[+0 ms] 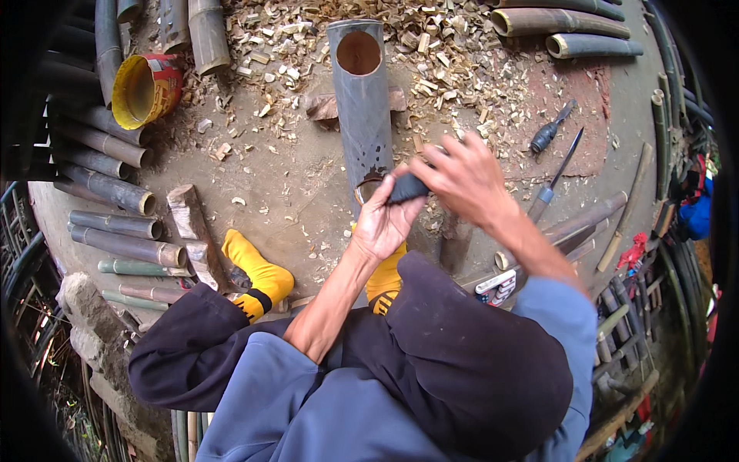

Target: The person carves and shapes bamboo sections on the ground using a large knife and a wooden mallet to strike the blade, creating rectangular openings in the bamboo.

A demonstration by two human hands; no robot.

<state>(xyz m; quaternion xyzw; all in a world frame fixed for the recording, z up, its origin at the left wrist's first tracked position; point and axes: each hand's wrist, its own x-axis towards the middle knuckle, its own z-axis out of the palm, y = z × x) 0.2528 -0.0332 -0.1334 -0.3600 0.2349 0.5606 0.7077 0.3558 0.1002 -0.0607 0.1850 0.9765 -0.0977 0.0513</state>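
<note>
Close to the near end of a thick grey tube [365, 108], my left hand [385, 225] has its thumb and fingers closed around a black, rounded object [408, 189], whose kind I cannot make out. My right hand [466, 175] is over the same object, its fingers smeared by motion, so its grip does not show. The tube points away from me, with a large round hole near its far end and a second cut opening beside my left hand. A rough wooden block [323, 106] lies under the tube.
Pale wood chips [431, 54] cover the far ground. At right lie a black-handled tool [545, 137] and a thin-bladed knife [546, 192]. Cut bamboo pieces [127, 245] line the left, near a yellow-and-red bucket [158, 88]. My yellow-socked feet [258, 269] flank the tube's near end.
</note>
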